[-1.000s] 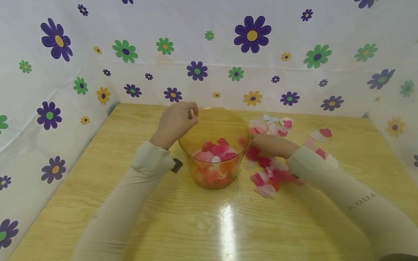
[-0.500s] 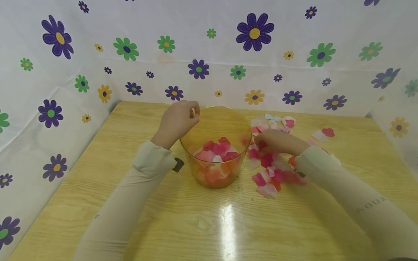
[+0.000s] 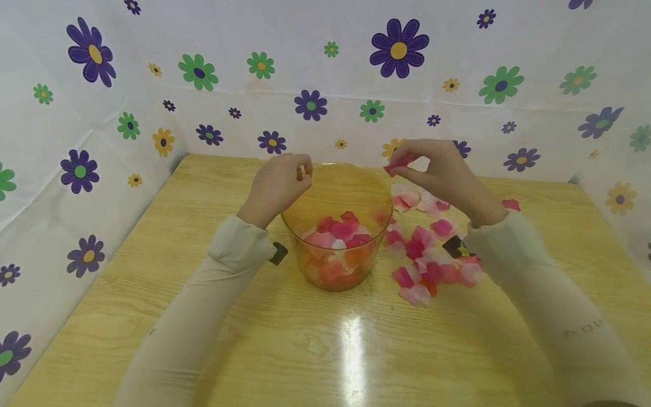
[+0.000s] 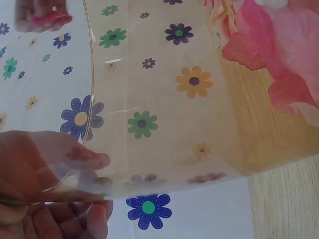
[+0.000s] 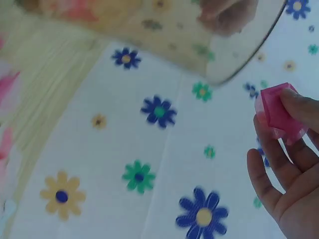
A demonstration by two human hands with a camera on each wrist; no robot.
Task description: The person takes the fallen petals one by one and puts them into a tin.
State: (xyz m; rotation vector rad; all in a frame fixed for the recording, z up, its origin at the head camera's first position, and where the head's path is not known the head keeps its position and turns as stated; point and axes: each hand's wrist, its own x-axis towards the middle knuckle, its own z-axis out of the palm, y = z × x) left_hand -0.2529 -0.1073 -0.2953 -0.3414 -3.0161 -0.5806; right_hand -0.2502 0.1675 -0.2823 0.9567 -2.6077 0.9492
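Observation:
A transparent amber bucket point(image 3: 351, 189) stands on the table, with pink, red and white artificial flower petals point(image 3: 342, 230) heaped in its lower part. My left hand point(image 3: 278, 187) grips its rim at the left; in the left wrist view, that hand's thumb and fingers point(image 4: 97, 221) lie on both sides of the clear wall. Raised just right of the rim, my right hand point(image 3: 443, 169) pinches a deep pink petal point(image 5: 280, 113) between thumb and fingers. Loose petals point(image 3: 421, 240) in pink, red and white lie scattered to the right of the bucket, below the right hand.
The wooden table point(image 3: 285, 345) reaches back to a white flower-print cloth point(image 3: 335, 73) hanging behind and at both sides. A red petal point(image 3: 511, 204) lies farther right, close to the right wrist. Dark camera pieces point(image 3: 278, 253) show under the cuffs.
My right hand has risen from the loose petals to the height of the bucket's rim, a pink petal now in its fingers. The left hand stays on the rim.

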